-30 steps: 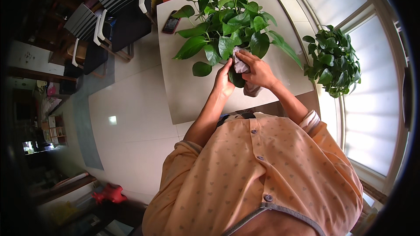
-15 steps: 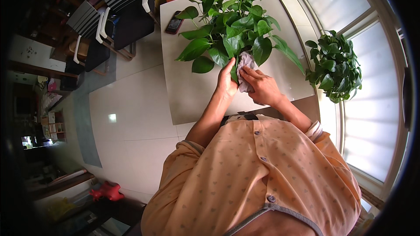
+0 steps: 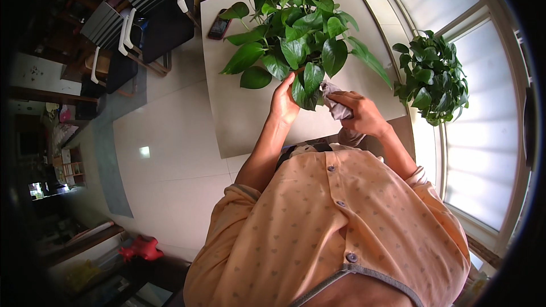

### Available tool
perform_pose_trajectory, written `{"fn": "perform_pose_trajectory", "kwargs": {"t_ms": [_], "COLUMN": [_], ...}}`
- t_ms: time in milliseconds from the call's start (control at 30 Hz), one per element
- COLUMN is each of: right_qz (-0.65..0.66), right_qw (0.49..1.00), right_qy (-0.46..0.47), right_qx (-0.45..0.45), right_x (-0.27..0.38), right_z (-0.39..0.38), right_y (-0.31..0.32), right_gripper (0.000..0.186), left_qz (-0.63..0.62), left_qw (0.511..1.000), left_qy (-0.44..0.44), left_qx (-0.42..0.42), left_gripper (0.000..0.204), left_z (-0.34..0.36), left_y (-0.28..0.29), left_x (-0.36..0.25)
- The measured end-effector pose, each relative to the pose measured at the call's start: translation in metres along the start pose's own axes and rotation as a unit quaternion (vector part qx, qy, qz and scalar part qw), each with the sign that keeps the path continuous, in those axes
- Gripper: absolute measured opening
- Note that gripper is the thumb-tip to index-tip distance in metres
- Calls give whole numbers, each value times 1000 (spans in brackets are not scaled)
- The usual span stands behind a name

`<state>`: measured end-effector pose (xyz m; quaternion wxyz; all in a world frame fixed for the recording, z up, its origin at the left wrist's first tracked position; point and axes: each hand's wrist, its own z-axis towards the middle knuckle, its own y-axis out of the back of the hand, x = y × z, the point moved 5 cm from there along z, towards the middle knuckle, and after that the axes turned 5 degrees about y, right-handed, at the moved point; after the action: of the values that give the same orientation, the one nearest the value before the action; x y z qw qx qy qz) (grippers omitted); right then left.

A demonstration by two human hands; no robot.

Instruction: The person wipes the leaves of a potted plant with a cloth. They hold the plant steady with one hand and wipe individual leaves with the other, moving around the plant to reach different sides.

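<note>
A leafy green potted plant spreads over the far half of the table; its pot is hidden by the foliage. My left hand is closed at a glossy leaf on the plant's near side, its thumb by the leaf's edge and its other fingers mostly hidden behind. To the right of that leaf, my right hand grips a crumpled pale greyish cloth. The cloth is bunched under the fingers and sits just off the leaf, with a part hanging below the hand.
A dark phone lies on the pale table near its left edge. Another bushy plant stands on the right by the frosted window. Chairs with dark seats are at the far left. A red object lies lower left.
My right hand has drawn the cloth off the leaf, toward the right and slightly nearer me. The left hand stays at the leaf, which now shows more fully. The view has shifted slightly.
</note>
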<state>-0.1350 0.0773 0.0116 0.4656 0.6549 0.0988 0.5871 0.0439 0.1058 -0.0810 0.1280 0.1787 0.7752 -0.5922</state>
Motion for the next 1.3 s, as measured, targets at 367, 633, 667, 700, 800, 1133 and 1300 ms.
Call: {"fn": "perform_pose_trajectory", "kwargs": {"t_ms": [367,633,667,700,800,1133,1300], "right_qz": [53,-116,-144,-140,-109,-49,-56], "right_qw": [996,993,989,990,993,996,993], "right_qy": [54,25,6,9,-35,10,25], "right_qx": [-37,15,19,-9,-11,-67,-100], "right_x": [40,43,36,29,17,49,55], "right_z": [25,55,54,50,45,51,64], "right_y": [24,-15,-18,-17,-11,9,0], "right_gripper": [64,62,61,61,65,61,61], "left_qz": [36,85,109,118,169,197,157], "left_qw": [998,991,986,984,973,963,982], "left_qy": [-14,-48,-53,-50,-63,-56,-26], "left_qx": [-42,-87,-113,-120,-145,-177,-101], "left_gripper": [31,21,19,16,13,18,17], "left_z": [-11,-18,-22,-28,-26,-32,-28], "left_y": [22,30,27,20,47,45,38], "left_x": [-3,-19,-25,-33,-46,-60,-52]}}
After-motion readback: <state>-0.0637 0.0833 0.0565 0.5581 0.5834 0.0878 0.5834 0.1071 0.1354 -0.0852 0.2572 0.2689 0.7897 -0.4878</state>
